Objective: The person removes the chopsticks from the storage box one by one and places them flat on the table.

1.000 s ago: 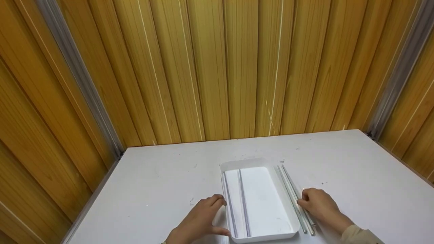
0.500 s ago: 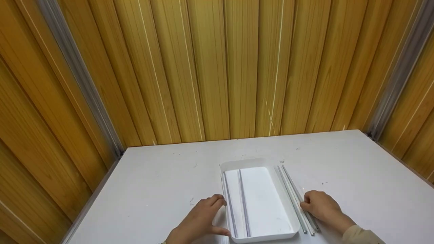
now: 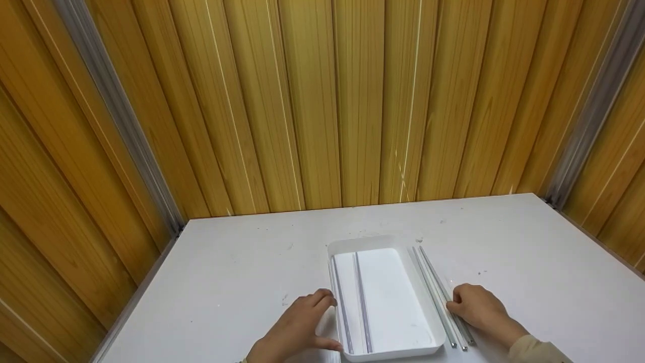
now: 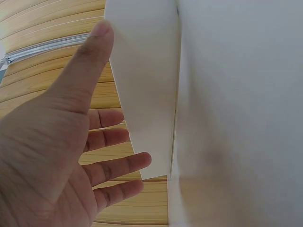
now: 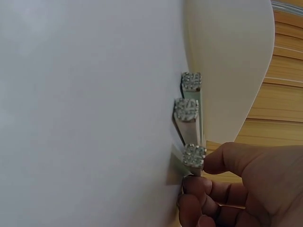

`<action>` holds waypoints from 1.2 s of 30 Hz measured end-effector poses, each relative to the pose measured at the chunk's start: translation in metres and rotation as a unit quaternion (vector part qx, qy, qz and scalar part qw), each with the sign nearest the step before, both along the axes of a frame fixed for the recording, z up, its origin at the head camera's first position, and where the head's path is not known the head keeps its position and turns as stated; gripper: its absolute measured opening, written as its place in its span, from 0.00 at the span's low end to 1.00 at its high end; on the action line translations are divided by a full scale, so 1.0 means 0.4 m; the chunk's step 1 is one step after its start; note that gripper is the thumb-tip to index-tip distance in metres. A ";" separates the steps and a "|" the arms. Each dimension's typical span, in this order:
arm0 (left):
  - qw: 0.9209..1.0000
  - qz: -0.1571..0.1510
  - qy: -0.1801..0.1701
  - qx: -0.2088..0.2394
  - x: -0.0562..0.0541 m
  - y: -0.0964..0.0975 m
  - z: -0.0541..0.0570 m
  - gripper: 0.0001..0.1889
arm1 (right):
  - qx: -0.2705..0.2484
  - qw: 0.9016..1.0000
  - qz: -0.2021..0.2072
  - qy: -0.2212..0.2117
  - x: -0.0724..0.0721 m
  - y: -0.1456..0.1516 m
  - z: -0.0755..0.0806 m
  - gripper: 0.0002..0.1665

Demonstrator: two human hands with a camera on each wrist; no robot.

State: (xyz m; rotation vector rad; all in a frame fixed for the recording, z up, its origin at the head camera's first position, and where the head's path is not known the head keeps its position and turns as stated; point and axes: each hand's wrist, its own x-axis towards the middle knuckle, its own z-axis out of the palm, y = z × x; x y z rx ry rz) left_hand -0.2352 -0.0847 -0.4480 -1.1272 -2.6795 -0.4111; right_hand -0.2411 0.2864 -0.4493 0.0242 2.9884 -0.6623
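Observation:
In the head view, three slim metal chopsticks lie along the right side of a white tray (image 3: 436, 348). My right hand (image 3: 478, 306) pinches the rightmost chopstick (image 3: 469, 339) between thumb and fingers. The right wrist view shows the patterned square ends of the middle chopstick (image 5: 186, 109), the chopstick nearest the tray (image 5: 191, 81) and the pinched one. My left hand (image 3: 302, 322) is spread at the tray's left wall, its fingers touching the side; in the left wrist view, the thumb lies at the wall's edge. Two thin purplish sticks (image 3: 362, 302) lie lengthwise inside the tray.
The white table (image 3: 242, 272) carries small dark marks. Wood-patterned panels (image 3: 352, 101) stand behind it, with metal posts (image 3: 121, 111) at the corners.
My right hand has shifted slightly right and toward me, drawing the rightmost chopstick's near end away from the other two. My left hand and the tray have not moved.

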 end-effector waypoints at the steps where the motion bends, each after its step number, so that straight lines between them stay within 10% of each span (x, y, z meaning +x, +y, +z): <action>1: 1.000 0.000 0.001 0.000 0.000 0.000 0.000 0.39 | 0.000 1.000 -0.001 -0.001 0.000 0.000 0.000 0.14; 36: 1.000 0.004 0.006 -0.004 0.000 0.002 0.003 0.40 | -0.001 1.000 -0.007 -0.009 0.001 -0.001 0.024 0.12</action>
